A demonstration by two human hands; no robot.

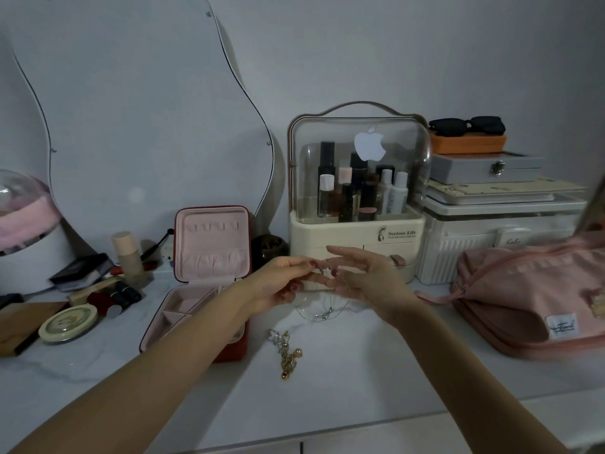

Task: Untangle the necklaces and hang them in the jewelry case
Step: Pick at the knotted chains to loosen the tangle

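Setting: pale marble-look worktop (343,381) against a white wall, dim light, a wavy mirror (131,109) leaning on the left.
Jewelry case: red outside, pink lining, jewelry case (209,276) sits open just left of the hands, lid upright, row of little hooks near the top of the lid with a gathered pocket below.
Left hand: left hand (278,283) raised above the worktop, fingers (311,264) curled in, pinching a thin silver chain up near its top end.
Right hand: right hand (363,276) facing it, thumb and a finger nipping the same bit of chain, the other fingers fanned out straight.
Silver necklace: silver necklace (322,309) droops from the pinch in fine loops, small pendant at the bottom just over the surface. Can't tell whether the strands are still knotted, too thin.
Tangle: gold and silver clump (286,352) with pearl beads lies on the worktop below the hands, near the case's front corner.
Handling, my guess: super light, limp, slippery, kinks easily. Best held by the clasp or pendant, teased apart gently, not yanked.
Other stuff: clear-domed cosmetics organiser (358,198) behind, pink pouch (530,299) on the right.
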